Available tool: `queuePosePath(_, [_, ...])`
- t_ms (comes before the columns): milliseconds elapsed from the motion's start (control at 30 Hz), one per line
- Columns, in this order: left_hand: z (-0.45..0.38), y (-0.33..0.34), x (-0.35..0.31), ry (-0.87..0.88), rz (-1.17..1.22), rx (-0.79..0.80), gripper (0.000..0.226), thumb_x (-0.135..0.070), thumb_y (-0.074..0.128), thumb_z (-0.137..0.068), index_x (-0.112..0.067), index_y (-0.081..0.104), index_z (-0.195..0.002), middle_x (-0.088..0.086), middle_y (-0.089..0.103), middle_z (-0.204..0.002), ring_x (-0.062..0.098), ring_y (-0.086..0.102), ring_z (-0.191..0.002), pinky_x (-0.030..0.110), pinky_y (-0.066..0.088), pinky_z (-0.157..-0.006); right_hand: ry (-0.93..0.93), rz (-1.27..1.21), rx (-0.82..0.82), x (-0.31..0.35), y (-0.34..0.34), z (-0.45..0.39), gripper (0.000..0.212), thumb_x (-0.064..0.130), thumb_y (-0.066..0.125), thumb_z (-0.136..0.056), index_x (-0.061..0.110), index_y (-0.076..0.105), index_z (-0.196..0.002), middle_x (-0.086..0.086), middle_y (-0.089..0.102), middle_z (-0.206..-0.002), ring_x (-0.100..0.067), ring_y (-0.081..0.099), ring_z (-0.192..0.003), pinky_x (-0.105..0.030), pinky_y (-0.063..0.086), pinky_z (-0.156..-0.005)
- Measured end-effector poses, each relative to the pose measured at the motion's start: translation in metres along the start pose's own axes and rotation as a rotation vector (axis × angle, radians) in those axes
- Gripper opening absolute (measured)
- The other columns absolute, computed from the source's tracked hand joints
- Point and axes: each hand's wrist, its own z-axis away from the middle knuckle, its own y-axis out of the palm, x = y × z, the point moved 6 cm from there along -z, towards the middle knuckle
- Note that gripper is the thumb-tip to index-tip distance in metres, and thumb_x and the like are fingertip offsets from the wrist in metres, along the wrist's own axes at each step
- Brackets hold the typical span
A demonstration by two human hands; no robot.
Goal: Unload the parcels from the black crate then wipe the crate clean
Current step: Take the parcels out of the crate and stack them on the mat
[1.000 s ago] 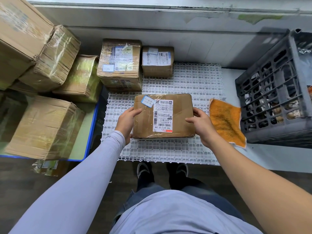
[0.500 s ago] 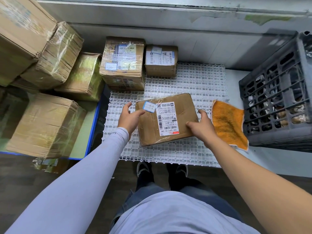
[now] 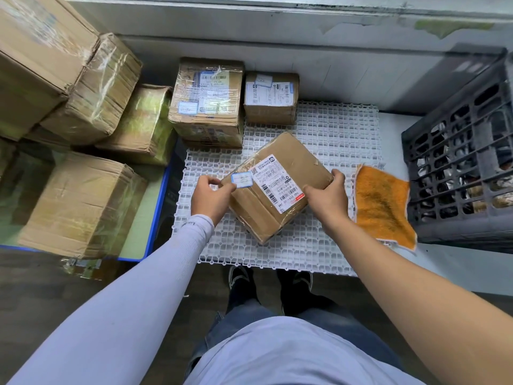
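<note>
Both hands grip a brown parcel [image 3: 273,184] skewed diagonally on the white grid mat [image 3: 333,134], left hand [image 3: 212,194] and right hand [image 3: 326,195] at opposite corners, black crate [image 3: 458,168] beside the right.

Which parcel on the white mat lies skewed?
The held parcel, gripped by left hand and right hand; the two rear parcels sit square.

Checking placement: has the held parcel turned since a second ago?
Yes. The held parcel has rotated counterclockwise against the white grid mat.
</note>
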Motion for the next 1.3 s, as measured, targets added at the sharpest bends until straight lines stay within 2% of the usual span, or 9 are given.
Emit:
queuePosePath(67, [0.003,0.001,-0.006,0.104,-0.099,0.016,0.035,-0.029,0.076,-0.088,-0.018,0.055,-0.113,0.000,0.062,-0.110,0.022,0.059,-0.099,0.032,0.043,-0.082,-0.054,0.096,0.079,-0.005,0.010,0.006,0.084,0.029,0.075,-0.084,0.022,0.033,-0.157,-0.006,0.044,-0.153,-0.027,0.052,-0.132,-0.035,0.049,-0.101])
queuePosePath(200, [0.013,0.002,-0.011,0.385,-0.462,0.116,0.053,-0.045,0.076,-0.085,-0.027,0.050,-0.128,0.000,0.059,-0.118,0.020,0.057,-0.103,0.034,0.048,-0.086,-0.213,0.469,0.280,-0.004,0.030,0.025,0.106,0.061,0.077,-0.081,0.027,0.020,-0.164,0.001,-0.022,-0.170,-0.028,0.001,-0.159,-0.041,0.017,-0.125])
queuePosePath(333, [0.031,-0.007,0.004,0.575,-0.761,0.153,0.083,-0.079,0.058,-0.078,-0.033,0.043,-0.145,0.004,0.054,-0.128,0.025,0.056,-0.115,0.044,0.050,-0.097,-0.414,0.954,0.406,-0.007,0.053,0.049,0.133,0.099,0.055,-0.061,0.041,-0.010,-0.162,0.002,-0.035,-0.165,-0.037,-0.029,-0.152,-0.056,0.000,-0.125])
queuePosePath(433, [0.032,-0.006,0.013,0.755,-1.054,0.218,0.103,-0.090,0.045,-0.076,-0.042,0.014,-0.162,0.005,0.019,-0.169,0.033,0.019,-0.156,0.058,0.019,-0.125,-0.568,1.098,0.403,-0.015,0.068,0.064,0.143,0.100,0.055,-0.058,0.034,-0.021,-0.160,-0.008,-0.036,-0.164,-0.036,-0.027,-0.153,-0.053,-0.005,-0.127])
queuePosePath(500, [0.026,0.002,0.014,0.860,-1.239,0.276,0.107,-0.089,0.042,-0.081,-0.042,-0.008,-0.163,0.001,-0.007,-0.174,0.031,-0.003,-0.160,0.058,0.002,-0.127,-0.586,1.097,0.370,-0.018,0.074,0.068,0.137,0.088,0.064,-0.070,0.031,-0.022,-0.160,-0.010,-0.035,-0.165,-0.038,-0.021,-0.155,-0.050,-0.002,-0.128])
queuePosePath(567, [0.021,0.011,0.013,0.926,-1.358,0.302,0.106,-0.085,0.040,-0.087,-0.037,-0.015,-0.162,0.001,-0.013,-0.173,0.029,-0.006,-0.160,0.058,0.001,-0.127,-0.615,1.116,0.342,-0.018,0.078,0.068,0.125,0.076,0.064,-0.081,0.029,-0.021,-0.160,-0.012,-0.033,-0.166,-0.041,-0.016,-0.156,-0.050,0.002,-0.129])
queuePosePath(800, [0.024,0.005,0.036,1.066,-1.380,0.170,0.096,-0.075,0.039,-0.093,-0.026,-0.001,-0.166,0.008,0.006,-0.173,0.035,0.014,-0.158,0.058,0.008,-0.126,-0.750,1.172,0.398,-0.022,0.084,0.076,0.113,0.067,0.056,-0.090,0.024,-0.021,-0.161,-0.016,-0.029,-0.166,-0.043,-0.026,-0.152,-0.052,0.000,-0.128])
queuePosePath(1000, [0.035,-0.032,0.073,0.968,-1.364,0.043,0.099,-0.074,0.050,-0.090,-0.024,0.011,-0.166,0.009,0.009,-0.173,0.036,0.020,-0.157,0.063,0.009,-0.124,-0.841,1.189,0.511,-0.019,0.112,0.099,0.111,0.060,0.056,-0.092,0.026,-0.026,-0.159,-0.012,-0.036,-0.164,-0.040,-0.030,-0.151,-0.049,-0.007,-0.127])
queuePosePath(1300, [0.017,-0.079,0.085,0.840,-1.343,-0.029,0.099,-0.072,0.052,-0.087,-0.026,0.012,-0.165,0.008,0.022,-0.170,0.036,0.027,-0.154,0.057,0.001,-0.124,-0.929,1.177,0.543,0.010,0.160,0.109,0.107,0.055,0.056,-0.094,0.027,-0.022,-0.160,-0.009,-0.032,-0.166,-0.034,-0.023,-0.155,-0.046,0.001,-0.129])
